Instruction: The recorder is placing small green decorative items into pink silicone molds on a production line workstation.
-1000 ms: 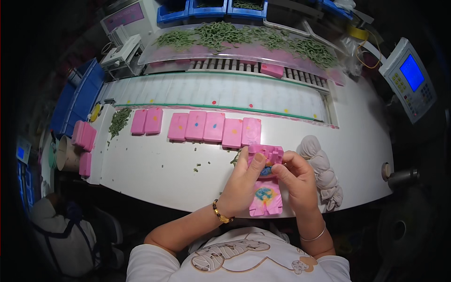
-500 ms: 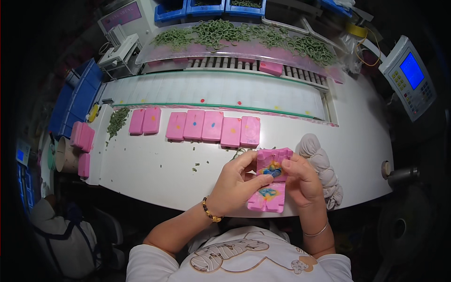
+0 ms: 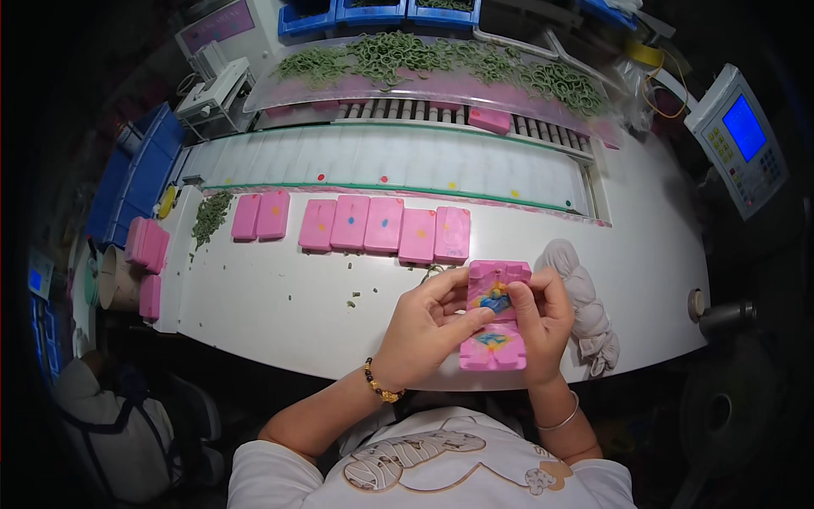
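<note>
Both hands hold an opened pink hinged mould [image 3: 496, 318] over the table edge [image 3: 280, 339]: left hand [image 3: 420, 331] gripping its side, right hand [image 3: 538, 318] pinching the coloured piece [image 3: 493, 299] inside. A loose pinch could drop that piece; closed moulds [image 3: 386, 225] lie beyond the hands.

Six closed pink moulds [image 3: 384, 226] lie in a row on the white table [image 3: 280, 305], two to the left and four close together, and one open pink mould [image 3: 496, 318] is held in two hands. At the table's left end perhaps three more pink moulds [image 3: 147, 246] are stacked, though the bend there blurs them. One pink block [image 3: 489, 120] sits by the rollers, and one blue-screened device [image 3: 742, 136] stands right.
</note>
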`<state>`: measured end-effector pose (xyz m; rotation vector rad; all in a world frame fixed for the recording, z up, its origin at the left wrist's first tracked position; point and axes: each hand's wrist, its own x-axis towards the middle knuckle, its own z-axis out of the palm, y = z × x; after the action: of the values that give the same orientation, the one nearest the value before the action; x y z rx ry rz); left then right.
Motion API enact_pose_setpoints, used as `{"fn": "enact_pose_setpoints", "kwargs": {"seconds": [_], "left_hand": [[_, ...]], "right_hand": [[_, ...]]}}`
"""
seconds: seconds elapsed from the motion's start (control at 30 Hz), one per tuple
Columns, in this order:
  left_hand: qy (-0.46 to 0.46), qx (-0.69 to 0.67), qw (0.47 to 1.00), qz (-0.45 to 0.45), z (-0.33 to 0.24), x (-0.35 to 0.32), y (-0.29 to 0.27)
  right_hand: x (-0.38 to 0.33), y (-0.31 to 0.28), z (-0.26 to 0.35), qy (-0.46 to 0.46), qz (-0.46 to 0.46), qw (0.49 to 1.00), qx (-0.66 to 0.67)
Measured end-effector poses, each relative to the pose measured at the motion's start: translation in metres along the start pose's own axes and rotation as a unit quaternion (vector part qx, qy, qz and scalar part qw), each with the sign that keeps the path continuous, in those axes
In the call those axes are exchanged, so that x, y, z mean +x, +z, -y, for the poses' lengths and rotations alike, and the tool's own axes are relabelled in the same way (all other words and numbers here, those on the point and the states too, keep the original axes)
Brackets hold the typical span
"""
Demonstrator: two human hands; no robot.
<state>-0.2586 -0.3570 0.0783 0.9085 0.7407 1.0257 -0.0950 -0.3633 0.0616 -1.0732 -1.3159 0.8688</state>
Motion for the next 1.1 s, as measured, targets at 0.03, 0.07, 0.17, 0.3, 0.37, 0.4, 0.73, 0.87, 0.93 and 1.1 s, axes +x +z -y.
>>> {"fn": "enact_pose_setpoints", "kwargs": {"seconds": [0.03, 0.07, 0.17, 0.3, 0.37, 0.4, 0.73, 0.87, 0.93, 1.1], "left_hand": [[-0.005, -0.011, 1.000, -0.003, 0.001, 0.000, 0.001], [-0.008, -0.021, 1.000, -0.008, 0.001, -0.001, 0.001], [0.027, -0.002, 0.999, -0.033, 0.004, -0.002, 0.001], [0.026, 0.000, 0.999, -0.042, 0.001, 0.000, -0.004], [0.021, 0.004, 0.998, -0.051, 0.002, -0.001, -0.006], [0.021, 0.004, 0.998, -0.051, 0.003, -0.001, -0.007], [-0.044, -0.039, 0.998, -0.003, 0.002, -0.003, -0.016], [-0.028, -0.015, 0.999, 0.008, -0.003, -0.005, -0.018], [-0.034, -0.009, 0.999, 0.013, -0.005, -0.003, -0.022], [-0.058, 0.030, 0.998, 0.026, -0.005, -0.005, -0.024]], "right_hand": [[0.000, 0.000, 0.001, 0.029, 0.000, 0.998, 0.053], [0.000, -0.001, 0.001, 0.030, 0.000, 0.998, 0.053], [0.002, 0.000, 0.008, 0.130, 0.014, 0.981, 0.143], [0.006, -0.002, 0.013, 0.193, 0.076, 0.954, 0.215], [0.006, -0.006, 0.012, 0.216, 0.108, 0.947, 0.211], [0.004, -0.006, 0.010, 0.207, 0.110, 0.953, 0.192], [-0.008, 0.003, 0.004, 0.210, 0.039, 0.952, 0.219], [-0.009, -0.004, 0.005, 0.250, 0.043, 0.925, 0.282], [-0.007, -0.010, 0.004, 0.279, 0.063, 0.912, 0.295], [0.003, -0.005, 0.014, 0.218, 0.105, 0.947, 0.213]]}}
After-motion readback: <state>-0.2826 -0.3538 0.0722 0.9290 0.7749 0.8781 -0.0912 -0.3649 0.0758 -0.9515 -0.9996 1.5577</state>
